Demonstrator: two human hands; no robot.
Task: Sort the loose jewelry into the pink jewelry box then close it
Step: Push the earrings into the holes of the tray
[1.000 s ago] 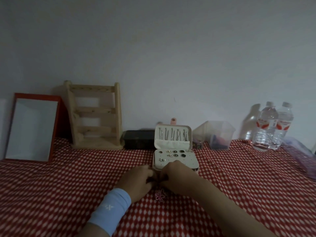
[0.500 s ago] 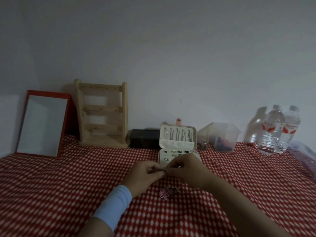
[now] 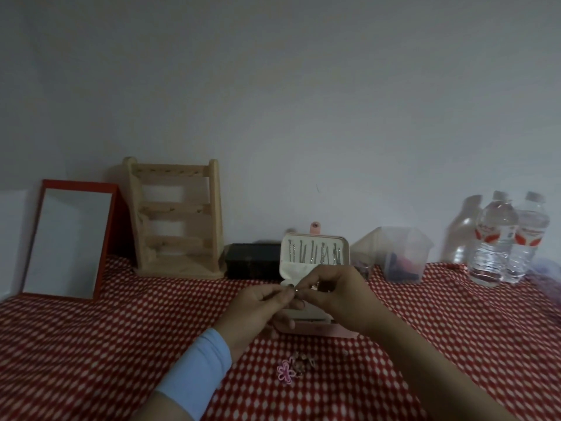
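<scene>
The pink jewelry box (image 3: 315,329) stands open mid-table, its cream lid (image 3: 314,252) upright with several silver pieces hanging in it. My left hand (image 3: 258,308) and right hand (image 3: 337,296) meet just above the box's tray and hide most of it. Between their fingertips they pinch a small earring (image 3: 295,289). On the cloth in front of the box lies a little heap of loose jewelry (image 3: 302,364) with a pink flower piece (image 3: 286,372).
A red-framed mirror (image 3: 68,241) and a wooden earring rack (image 3: 177,217) stand at the back left. A black box (image 3: 253,259) sits beside the jewelry box. A clear plastic container (image 3: 394,253) and two water bottles (image 3: 510,238) stand at the back right.
Both hands have lifted from the cloth by the loose heap to above the box tray, holding a small piece between them. The camera has also shifted.
</scene>
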